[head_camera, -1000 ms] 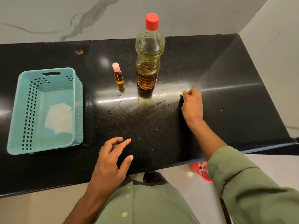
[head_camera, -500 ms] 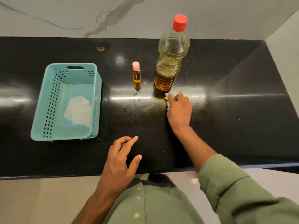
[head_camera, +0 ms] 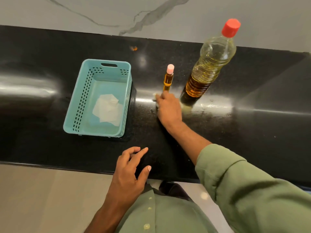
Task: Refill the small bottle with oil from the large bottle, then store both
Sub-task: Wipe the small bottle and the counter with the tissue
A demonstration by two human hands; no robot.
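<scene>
I stand at a glossy black speckled counter (head_camera: 252, 132) that runs left to right, with a pale marble-veined wall (head_camera: 151, 12) behind it and a light floor below its near edge; a small orange speck (head_camera: 134, 48) sits on the counter near the wall. No label or writing shows on either bottle that I can read. I count two bottles, one basket and two hands. The large bottle (head_camera: 208, 64) stands upright on the right, red cap on, amber oil filling only its lower part. The small bottle (head_camera: 168, 79) stands upright just left of it, pink cap on, nearly full of amber oil. My right hand (head_camera: 169, 109) rests on the counter just in front of the small bottle, fingers curled round a scrap of white tissue (head_camera: 154, 95) that peeps out at the fingertips. My left hand (head_camera: 130, 172) hovers at the near edge, fingers loosely spread, holding nothing. To the left sits the teal basket (head_camera: 80, 105), perforated, with crumpled white tissue (head_camera: 107, 110) in its bottom.
</scene>
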